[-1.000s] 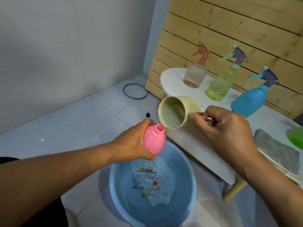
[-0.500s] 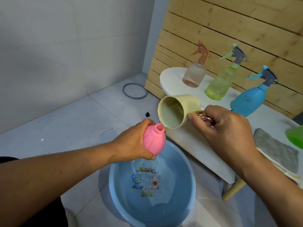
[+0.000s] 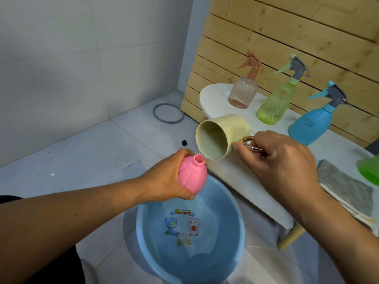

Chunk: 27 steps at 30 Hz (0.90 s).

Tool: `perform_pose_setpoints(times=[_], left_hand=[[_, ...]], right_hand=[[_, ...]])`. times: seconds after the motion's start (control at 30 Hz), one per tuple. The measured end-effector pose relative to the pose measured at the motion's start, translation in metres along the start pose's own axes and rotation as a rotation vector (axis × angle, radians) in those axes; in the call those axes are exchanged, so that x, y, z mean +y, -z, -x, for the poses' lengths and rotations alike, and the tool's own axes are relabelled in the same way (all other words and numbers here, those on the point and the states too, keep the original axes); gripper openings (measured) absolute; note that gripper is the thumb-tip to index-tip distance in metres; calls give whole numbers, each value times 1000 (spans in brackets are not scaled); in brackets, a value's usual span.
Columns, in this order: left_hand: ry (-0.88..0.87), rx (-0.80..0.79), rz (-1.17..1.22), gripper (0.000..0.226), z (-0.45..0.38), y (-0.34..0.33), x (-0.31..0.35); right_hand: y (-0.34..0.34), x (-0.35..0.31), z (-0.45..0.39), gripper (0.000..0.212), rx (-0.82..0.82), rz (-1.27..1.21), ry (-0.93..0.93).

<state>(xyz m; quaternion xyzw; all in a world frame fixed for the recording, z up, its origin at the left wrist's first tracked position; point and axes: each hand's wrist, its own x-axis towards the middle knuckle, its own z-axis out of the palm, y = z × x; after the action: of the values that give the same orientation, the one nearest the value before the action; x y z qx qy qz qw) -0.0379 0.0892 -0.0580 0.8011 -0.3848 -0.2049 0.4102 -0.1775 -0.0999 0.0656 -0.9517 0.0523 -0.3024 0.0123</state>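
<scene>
My left hand [image 3: 164, 179] grips a pink bottle [image 3: 191, 177] without a cap, its open neck pointing up. My right hand [image 3: 281, 160] holds a pale yellow cup [image 3: 221, 136] by its golden ring handle. The cup is tipped on its side with its lip right above the bottle's neck, and a thin trickle of water runs from it into the neck. Both are held over a blue basin [image 3: 235, 238] with water and cartoon pictures on its bottom, standing on the tiled floor.
A white table [image 3: 242, 181] stands to the right, bearing a pinkish spray bottle [image 3: 244, 89], a yellow-green spray bottle [image 3: 276, 103], a blue spray bottle [image 3: 313, 121], a grey cloth [image 3: 344, 189] and a green item [image 3: 369, 171] at the frame's edge. A grey ring [image 3: 168, 113] lies on the floor by the slatted wooden wall.
The cup has tipped a little further and its lip has come down to the bottle's neck. The ripples in the basin have settled.
</scene>
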Motion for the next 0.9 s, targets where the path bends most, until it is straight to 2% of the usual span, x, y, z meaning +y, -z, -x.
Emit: perform_pose_setpoints(times=[0.9], left_hand=[[7, -3, 32, 98, 3, 1, 5]], right_hand=[[-3, -1, 6, 44, 97, 188, 198]])
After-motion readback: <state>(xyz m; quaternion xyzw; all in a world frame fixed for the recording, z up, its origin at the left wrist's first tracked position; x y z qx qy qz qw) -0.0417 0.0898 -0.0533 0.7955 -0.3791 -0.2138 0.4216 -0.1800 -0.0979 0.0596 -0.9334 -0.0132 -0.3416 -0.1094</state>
